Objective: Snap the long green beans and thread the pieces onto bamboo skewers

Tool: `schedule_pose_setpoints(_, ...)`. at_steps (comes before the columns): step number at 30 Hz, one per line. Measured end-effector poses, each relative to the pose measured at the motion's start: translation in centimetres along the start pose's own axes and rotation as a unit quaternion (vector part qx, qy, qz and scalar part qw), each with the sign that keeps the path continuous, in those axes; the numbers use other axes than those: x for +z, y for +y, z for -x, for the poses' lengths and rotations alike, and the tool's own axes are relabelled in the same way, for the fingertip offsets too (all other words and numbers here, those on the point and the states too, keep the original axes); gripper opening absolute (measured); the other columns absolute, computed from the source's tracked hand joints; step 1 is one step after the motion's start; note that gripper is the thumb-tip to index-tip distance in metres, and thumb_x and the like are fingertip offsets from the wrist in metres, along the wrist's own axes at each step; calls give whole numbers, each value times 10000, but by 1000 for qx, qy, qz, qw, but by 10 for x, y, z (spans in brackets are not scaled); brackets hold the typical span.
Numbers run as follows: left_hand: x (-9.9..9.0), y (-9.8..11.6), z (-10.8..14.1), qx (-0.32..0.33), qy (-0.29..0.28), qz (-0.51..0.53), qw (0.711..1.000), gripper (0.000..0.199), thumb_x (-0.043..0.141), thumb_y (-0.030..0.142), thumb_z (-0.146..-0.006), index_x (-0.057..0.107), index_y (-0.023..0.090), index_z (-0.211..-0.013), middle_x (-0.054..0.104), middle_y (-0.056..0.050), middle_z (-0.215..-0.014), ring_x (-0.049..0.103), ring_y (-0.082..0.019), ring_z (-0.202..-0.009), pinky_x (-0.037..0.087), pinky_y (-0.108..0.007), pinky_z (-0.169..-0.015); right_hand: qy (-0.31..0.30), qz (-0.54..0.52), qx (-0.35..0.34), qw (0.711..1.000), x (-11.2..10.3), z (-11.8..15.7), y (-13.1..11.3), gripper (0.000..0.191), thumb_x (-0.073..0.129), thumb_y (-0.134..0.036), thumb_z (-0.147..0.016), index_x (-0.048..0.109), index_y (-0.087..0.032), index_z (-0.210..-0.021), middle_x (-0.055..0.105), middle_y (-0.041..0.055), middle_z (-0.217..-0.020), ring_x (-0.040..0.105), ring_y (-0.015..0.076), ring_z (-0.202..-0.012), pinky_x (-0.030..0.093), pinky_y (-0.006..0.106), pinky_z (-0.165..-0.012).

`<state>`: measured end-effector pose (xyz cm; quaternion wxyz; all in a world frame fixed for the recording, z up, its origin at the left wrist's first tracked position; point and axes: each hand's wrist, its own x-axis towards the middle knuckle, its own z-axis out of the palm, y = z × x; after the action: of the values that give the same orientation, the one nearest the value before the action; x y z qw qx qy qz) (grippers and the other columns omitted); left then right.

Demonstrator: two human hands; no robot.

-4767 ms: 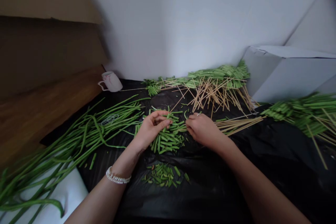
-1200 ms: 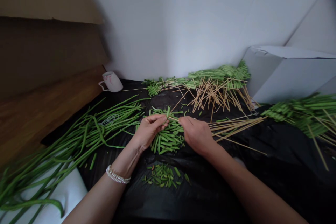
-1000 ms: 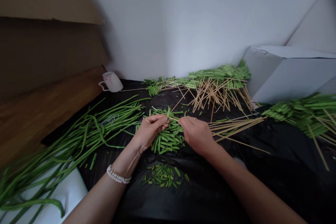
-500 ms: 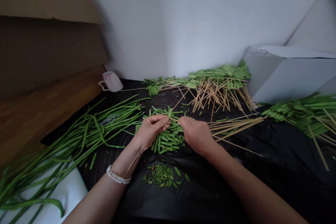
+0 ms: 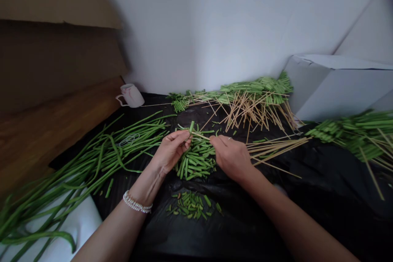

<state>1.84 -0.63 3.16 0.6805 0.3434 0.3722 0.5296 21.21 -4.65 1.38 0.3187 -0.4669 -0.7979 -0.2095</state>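
Observation:
My left hand (image 5: 174,147) pinches a short cut piece of long bean (image 5: 192,126) between thumb and fingertips. Closed around a thin bamboo skewer (image 5: 201,135), my right hand (image 5: 231,156) holds it nearly level, its far end at the bean piece. Whether the point has gone through is hidden by my left fingers. Beneath both hands lies a heap of cut bean pieces (image 5: 196,161). Closer to me is a small pile of trimmed ends (image 5: 192,205). Loose bamboo skewers (image 5: 276,149) lie fanned out just right of my right hand.
Uncut long beans (image 5: 101,151) stretch across the left side. Skewered bean pieces (image 5: 258,86) are stacked at the back, more skewered beans (image 5: 353,131) at the right. A white mug (image 5: 132,96) stands at back left, a white box (image 5: 337,86) at back right. Black plastic sheeting (image 5: 245,229) covers the surface.
My left hand has shifted slightly left with the bean piece, away from my right hand. A longer stretch of skewer now shows between the hands.

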Motion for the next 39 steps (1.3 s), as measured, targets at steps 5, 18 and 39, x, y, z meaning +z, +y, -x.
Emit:
schedule_pose_setpoints(5,-1,1,2,-5,-13,-19,1000,201,868,211,-608,737,108,-720,666,-16,-684,558,-49,-586,464,-167,-584,-24,-8,15,1000,-2,-1,-3,256,425,-53,-868,656,-163,-875,621,24,-710,505,147,-606,275,293,-560)
schedule_pose_setpoints(18,1,0,5,5,-6,-54,999,189,866,227,-616,747,121,-718,690,-25,-711,580,-67,-603,477,-183,-601,-36,11,5,999,0,1,-5,258,440,-22,-807,642,-161,-886,619,28,-719,504,152,-612,286,294,-553)
schedule_pose_setpoints(39,10,-12,12,-10,-47,-107,993,219,877,267,-592,754,134,-715,691,-21,-688,590,-77,-603,478,-195,-620,-23,-35,8,999,2,0,-13,243,420,-100,-907,654,-162,-901,642,22,-712,541,128,-602,301,272,-537)
